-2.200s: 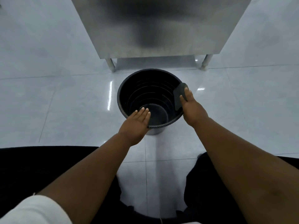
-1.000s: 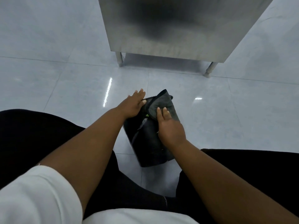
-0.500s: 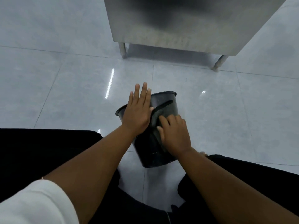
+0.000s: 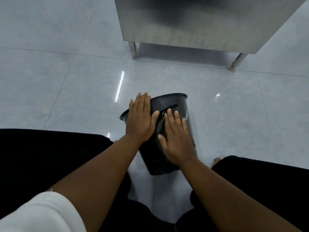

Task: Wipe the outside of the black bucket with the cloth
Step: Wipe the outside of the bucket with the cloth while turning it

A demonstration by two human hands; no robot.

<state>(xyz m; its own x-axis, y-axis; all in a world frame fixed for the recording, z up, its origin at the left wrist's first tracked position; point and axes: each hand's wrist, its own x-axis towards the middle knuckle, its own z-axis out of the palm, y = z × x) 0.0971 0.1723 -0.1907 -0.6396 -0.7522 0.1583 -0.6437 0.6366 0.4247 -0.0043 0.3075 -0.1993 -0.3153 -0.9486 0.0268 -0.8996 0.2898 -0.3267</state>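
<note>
The black bucket (image 4: 168, 158) lay tipped on the pale tiled floor (image 4: 66, 91), its rim pointing away from the person and its base toward their knees. The left hand (image 4: 139, 121) rested flat on the bucket's upper left side, fingers (image 4: 142, 102) straight and close together, reaching the rim; it gripped nothing, only pressed against the wall. The right hand (image 4: 175, 139) lay flat just beside it, fingers slightly spread, palm down on a dark cloth (image 4: 167, 107) that covered the bucket's wall. The cloth showed beyond the right fingertips as a folded edge and as a thin strip between the two thumbs; how much of it lay beneath the palm could not be told. The left thumb nearly touched the cloth's edge. Well beyond the fingertips stood a steel cabinet (image 4: 192, 22) on short legs. Black trousers (image 4: 41, 156) showed on both sides of the forearms, and a white sleeve (image 4: 38, 215) covered the left upper arm.
</note>
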